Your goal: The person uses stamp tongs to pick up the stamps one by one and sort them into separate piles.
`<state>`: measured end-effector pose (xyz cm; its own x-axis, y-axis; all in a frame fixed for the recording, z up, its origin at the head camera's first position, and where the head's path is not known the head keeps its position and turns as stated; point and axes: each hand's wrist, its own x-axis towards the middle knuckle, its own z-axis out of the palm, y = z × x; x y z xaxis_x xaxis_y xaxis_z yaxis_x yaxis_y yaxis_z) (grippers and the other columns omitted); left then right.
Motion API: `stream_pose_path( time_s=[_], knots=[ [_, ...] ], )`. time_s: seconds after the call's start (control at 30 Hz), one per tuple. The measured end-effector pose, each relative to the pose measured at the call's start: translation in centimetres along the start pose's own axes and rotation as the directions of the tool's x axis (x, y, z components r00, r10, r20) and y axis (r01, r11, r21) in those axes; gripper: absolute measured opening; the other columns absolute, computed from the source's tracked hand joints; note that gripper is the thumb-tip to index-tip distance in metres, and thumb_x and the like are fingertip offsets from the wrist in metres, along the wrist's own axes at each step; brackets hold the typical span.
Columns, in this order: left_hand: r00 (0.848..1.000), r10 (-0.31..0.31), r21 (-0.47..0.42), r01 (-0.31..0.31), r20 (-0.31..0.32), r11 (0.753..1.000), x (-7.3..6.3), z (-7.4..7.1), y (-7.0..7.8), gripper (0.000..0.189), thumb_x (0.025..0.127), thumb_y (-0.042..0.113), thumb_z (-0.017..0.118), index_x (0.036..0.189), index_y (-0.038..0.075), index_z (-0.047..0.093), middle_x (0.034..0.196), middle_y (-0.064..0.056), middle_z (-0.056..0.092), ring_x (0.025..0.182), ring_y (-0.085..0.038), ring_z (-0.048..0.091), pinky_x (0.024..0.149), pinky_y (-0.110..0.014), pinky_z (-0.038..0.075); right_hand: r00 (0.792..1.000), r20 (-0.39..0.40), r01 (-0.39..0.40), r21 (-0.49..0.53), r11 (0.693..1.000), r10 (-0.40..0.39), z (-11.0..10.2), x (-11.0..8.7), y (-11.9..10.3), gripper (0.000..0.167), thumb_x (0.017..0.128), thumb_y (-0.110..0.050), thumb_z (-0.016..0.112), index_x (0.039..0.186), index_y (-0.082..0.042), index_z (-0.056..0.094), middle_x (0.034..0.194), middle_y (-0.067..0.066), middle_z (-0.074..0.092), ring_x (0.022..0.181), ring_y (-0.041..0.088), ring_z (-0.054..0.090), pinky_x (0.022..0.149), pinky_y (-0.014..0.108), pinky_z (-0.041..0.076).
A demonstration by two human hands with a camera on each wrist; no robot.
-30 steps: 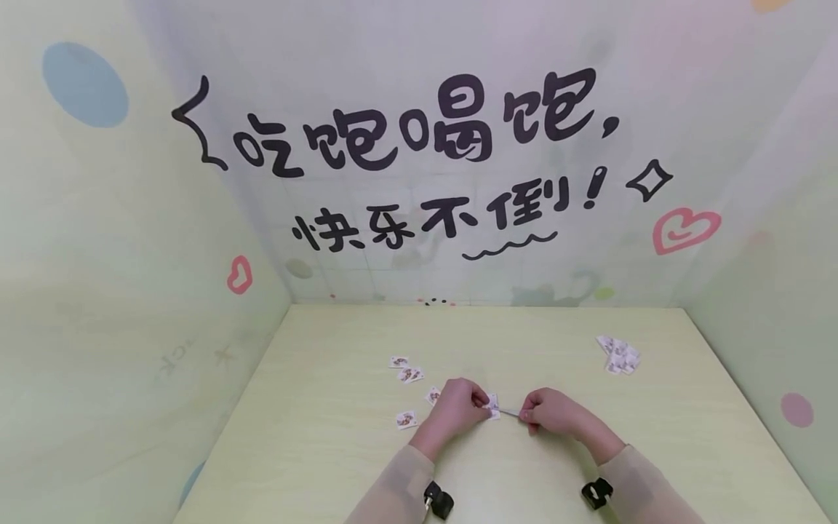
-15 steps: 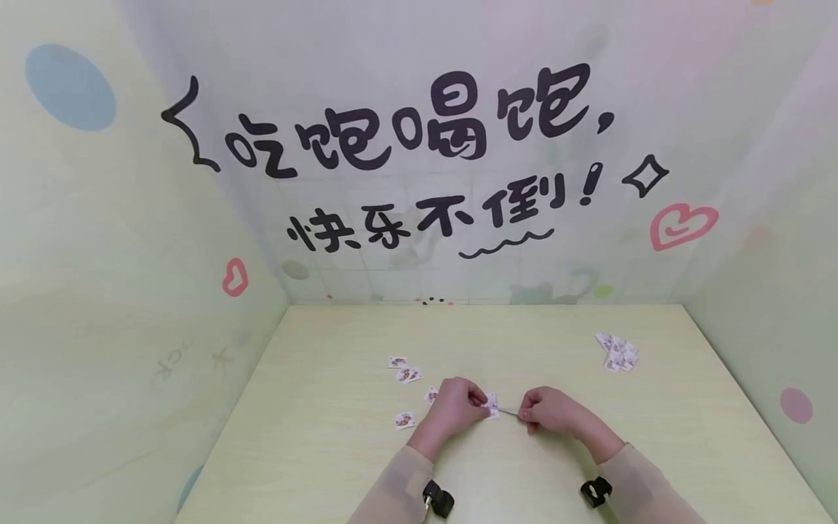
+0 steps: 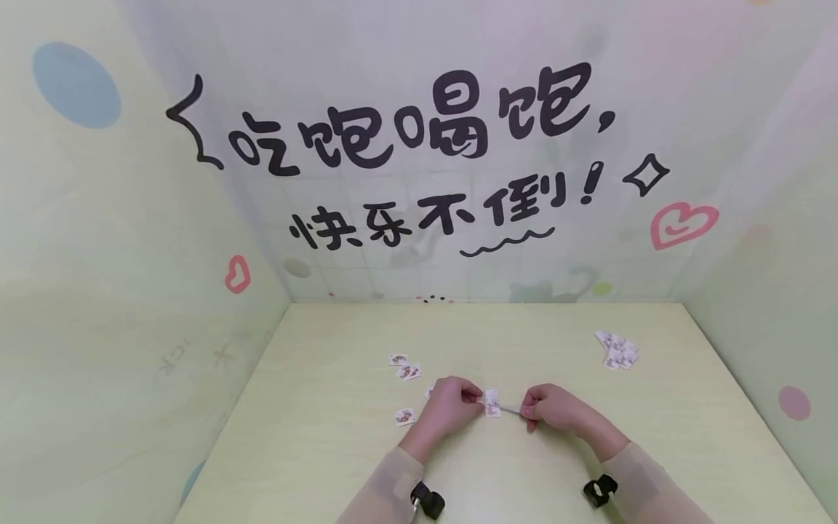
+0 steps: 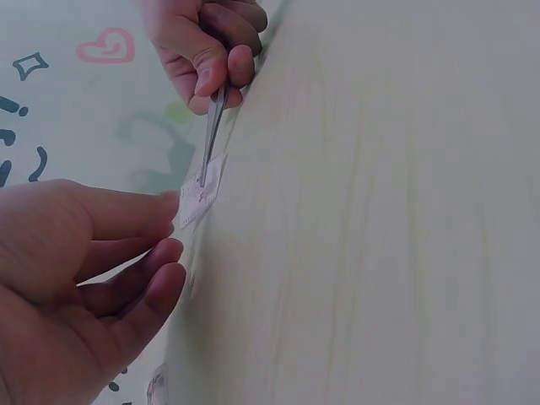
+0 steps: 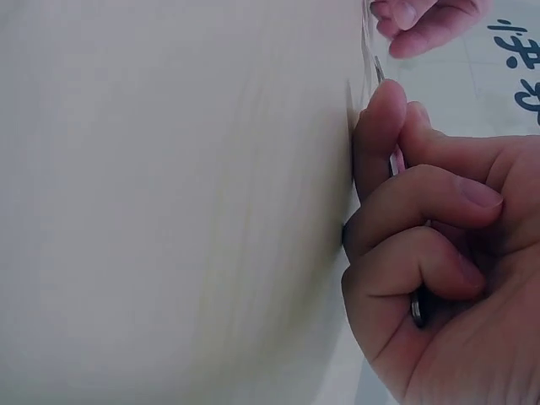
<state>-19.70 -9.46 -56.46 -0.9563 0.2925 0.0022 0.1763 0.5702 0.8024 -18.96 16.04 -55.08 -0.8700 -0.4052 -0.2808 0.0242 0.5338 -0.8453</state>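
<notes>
My right hand [image 3: 555, 409] grips a pair of metal tweezers [image 4: 214, 131], its fingers curled round them in the right wrist view. The tweezers' tips meet a small playing card [image 3: 492, 403] in front of me. Just left of that card is my left hand [image 3: 450, 409]. In the left wrist view, its thumb [image 4: 152, 308] stands apart from its index finger, whose tip is at the card's edge; whether it touches cannot be told. More small cards [image 3: 409, 372] lie face up beyond and to the left of the left hand, one of them partly hidden by it.
A loose heap of small cards [image 3: 619, 352] lies at the back right of the pale wooden table [image 3: 537, 480]. Printed walls [image 3: 458, 276] close off the table's back and both sides.
The left hand has drawn slightly left from the card, baring more of it and covering more of a card behind. The right hand and tweezers have stayed nearly still.
</notes>
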Motion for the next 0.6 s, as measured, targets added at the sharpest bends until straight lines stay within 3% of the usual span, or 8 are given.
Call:
stream_pose_path(
  time_s=[0.3,0.6],
  knots=[
    [0.997,-0.019,-0.014,0.018,-0.074,1.0,-1.4,-2.5,-0.8,0.011,0.092,0.006,0.083,0.103,0.004,0.081,0.082,0.008,0.068,0.076,-0.008,0.061,0.07,-0.027,0.054,0.999,0.026,0.018,0.02,1.0,-0.019,-0.3,0.3,0.7,0.011,0.102,-0.008,0.065,0.093,-0.002,0.068,0.077,0.005,0.071,0.076,0.02,0.059,0.076,0.032,0.042],
    [0.985,0.006,0.065,0.005,-0.17,0.998,-2.7,-5.3,-3.3,0.006,0.091,0.004,0.083,0.097,0.006,0.081,0.083,0.005,0.071,0.076,-0.008,0.063,0.07,-0.028,0.055,0.999,0.022,0.03,0.059,0.998,-0.032,-0.3,0.1,0.9,0.01,0.101,-0.008,0.066,0.094,0.0,0.068,0.077,0.007,0.071,0.073,0.02,0.054,0.071,0.03,0.04]
  ],
)
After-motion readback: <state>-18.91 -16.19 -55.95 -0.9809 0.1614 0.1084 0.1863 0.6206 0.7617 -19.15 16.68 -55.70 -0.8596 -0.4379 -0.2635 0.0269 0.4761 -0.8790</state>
